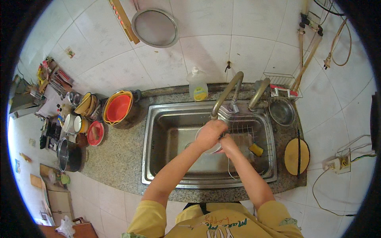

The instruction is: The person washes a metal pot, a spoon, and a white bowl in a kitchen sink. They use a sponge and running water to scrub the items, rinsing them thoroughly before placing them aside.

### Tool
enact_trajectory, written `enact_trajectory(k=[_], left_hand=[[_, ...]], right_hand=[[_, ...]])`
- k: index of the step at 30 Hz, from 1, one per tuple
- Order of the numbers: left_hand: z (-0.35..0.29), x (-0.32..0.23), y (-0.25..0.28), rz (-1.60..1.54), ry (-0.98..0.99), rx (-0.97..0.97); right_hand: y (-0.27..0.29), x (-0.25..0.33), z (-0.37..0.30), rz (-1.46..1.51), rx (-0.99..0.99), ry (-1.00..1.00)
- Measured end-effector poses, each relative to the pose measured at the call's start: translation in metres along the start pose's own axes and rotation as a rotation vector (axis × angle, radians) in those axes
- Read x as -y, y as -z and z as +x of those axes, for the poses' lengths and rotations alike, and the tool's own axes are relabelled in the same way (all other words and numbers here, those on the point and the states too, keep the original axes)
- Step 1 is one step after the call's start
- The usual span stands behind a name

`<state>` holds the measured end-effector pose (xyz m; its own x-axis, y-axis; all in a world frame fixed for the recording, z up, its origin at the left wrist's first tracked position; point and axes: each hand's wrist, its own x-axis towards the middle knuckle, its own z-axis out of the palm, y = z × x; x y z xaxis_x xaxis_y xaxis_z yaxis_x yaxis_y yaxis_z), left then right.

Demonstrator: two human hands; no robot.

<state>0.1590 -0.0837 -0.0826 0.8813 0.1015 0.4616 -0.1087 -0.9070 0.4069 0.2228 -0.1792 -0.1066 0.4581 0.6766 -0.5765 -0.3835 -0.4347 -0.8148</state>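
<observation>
Over the steel sink (164, 160), both of my hands meet at a white bowl (214, 149) just below the curved faucet spout (222, 97). My left hand (212, 134) lies across the bowl with its knuckles bent; its fingertips, and whatever they grip, are hidden. At the bowl's right side, my right hand (229, 146) is closed on the rim. Part of the bowl is covered by my hands and wrists. A wire rack (243, 129) stands in the sink's right half, next to my right hand, with a yellow-and-dark sponge (256, 150) at its right.
Behind the sink stands a clear pump bottle (197, 85). A red basin in a pot (119, 108), a red bowl (95, 133) and a black pot (68, 154) crowd the left counter. On the right are a metal bowl (281, 112) and a round board (297, 156).
</observation>
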Motion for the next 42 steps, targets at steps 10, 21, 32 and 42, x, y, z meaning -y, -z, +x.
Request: enact_trajectory(k=[10, 21, 32, 42], left_hand=[[0.006, -0.004, -0.002, 0.2, 0.119, 0.026], [0.003, 0.006, -0.002, 0.209, -0.04, 0.014], [-0.002, -0.001, 0.004, 0.221, 0.187, 0.069], [0.005, -0.011, -0.004, 0.12, 0.137, -0.062]], right_hand=[[0.003, 0.01, -0.01, 0.188, -0.061, -0.036], [0.012, 0.014, -0.012, 0.021, 0.079, -0.032], [0.01, 0.035, -0.034, -0.091, 0.121, 0.03], [0.018, 0.022, -0.02, -0.053, 0.053, 0.114]])
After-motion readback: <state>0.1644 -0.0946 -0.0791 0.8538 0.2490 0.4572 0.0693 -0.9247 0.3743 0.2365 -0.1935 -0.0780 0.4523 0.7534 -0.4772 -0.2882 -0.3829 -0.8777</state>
